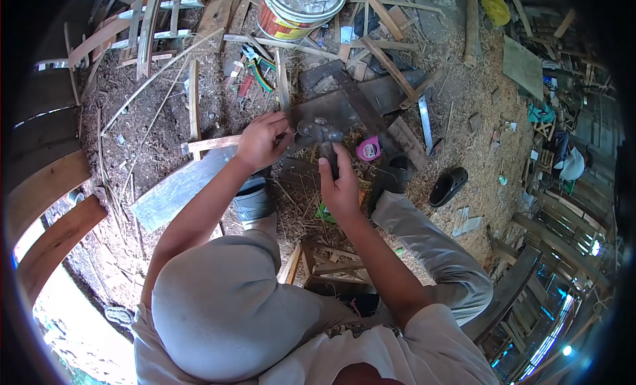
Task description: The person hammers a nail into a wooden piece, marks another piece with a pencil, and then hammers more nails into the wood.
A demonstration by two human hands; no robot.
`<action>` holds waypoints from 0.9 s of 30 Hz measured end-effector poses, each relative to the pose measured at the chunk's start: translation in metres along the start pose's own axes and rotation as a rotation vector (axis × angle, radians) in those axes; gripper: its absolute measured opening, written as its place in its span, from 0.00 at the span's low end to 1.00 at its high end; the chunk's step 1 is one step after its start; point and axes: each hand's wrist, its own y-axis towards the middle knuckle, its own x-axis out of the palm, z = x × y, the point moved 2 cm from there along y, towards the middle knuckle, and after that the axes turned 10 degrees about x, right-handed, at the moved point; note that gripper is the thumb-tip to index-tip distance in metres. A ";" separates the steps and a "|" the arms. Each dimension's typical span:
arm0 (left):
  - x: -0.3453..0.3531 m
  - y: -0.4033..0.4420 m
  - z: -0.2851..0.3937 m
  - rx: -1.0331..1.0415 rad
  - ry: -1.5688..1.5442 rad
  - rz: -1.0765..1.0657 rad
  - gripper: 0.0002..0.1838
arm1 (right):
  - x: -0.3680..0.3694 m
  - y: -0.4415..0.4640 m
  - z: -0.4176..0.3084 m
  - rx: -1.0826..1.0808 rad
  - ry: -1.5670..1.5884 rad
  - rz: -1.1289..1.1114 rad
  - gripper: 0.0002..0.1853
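My right hand (341, 185) is wrapped round the handle of a hammer (322, 132), whose head lies just right of my left fingertips. My left hand (264, 141) is closed in a pinch over the joint of thin wooden strips; what its fingertips hold is too small to make out. One light wooden strip (213, 144) runs leftward from under that hand, and another strip (283, 87) extends away beyond it. Beneath both hands lies a wide dark plank (361, 97). A pink tape measure (368, 148) sits right of the hammer.
Pliers with green-and-yellow handles (260, 70) lie beyond my left hand, below a paint bucket (300, 14). A flat metal strip (424, 125) and a black clog (448, 186) are to the right. Scrap wood and shavings litter the ground. A wooden frame (331, 269) stands between my legs.
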 end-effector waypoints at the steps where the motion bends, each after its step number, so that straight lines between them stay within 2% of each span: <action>1: 0.000 0.001 0.001 0.014 -0.002 0.022 0.09 | 0.000 -0.001 0.002 0.018 -0.025 0.003 0.27; 4: 0.000 -0.001 0.000 0.008 0.000 0.019 0.09 | 0.001 -0.005 -0.002 0.018 0.054 0.001 0.27; 7: 0.000 -0.002 -0.002 -0.013 0.023 -0.027 0.08 | 0.000 -0.005 -0.010 0.012 -0.026 0.022 0.27; 11: 0.001 -0.002 -0.003 -0.003 0.026 -0.024 0.08 | 0.002 -0.001 0.000 -0.015 -0.001 -0.006 0.27; 16: 0.000 -0.001 0.001 0.001 0.041 0.007 0.08 | -0.002 -0.001 -0.009 -0.050 -0.120 -0.002 0.25; 20: 0.000 -0.003 0.000 -0.023 0.044 -0.034 0.08 | 0.001 -0.003 -0.011 -0.003 -0.065 0.003 0.25; 23: 0.001 -0.002 0.000 -0.001 0.045 -0.022 0.09 | -0.001 -0.001 -0.014 -0.030 -0.032 0.041 0.26; 25: 0.000 -0.001 0.000 0.008 0.049 -0.014 0.09 | 0.000 0.004 -0.014 -0.171 -0.193 0.041 0.25; 26: 0.000 0.000 0.001 0.010 0.050 -0.012 0.09 | 0.001 0.004 -0.012 -0.084 -0.144 0.007 0.25; 27: 0.000 -0.001 0.001 0.004 0.052 -0.013 0.09 | 0.000 0.002 -0.012 -0.085 -0.143 0.006 0.25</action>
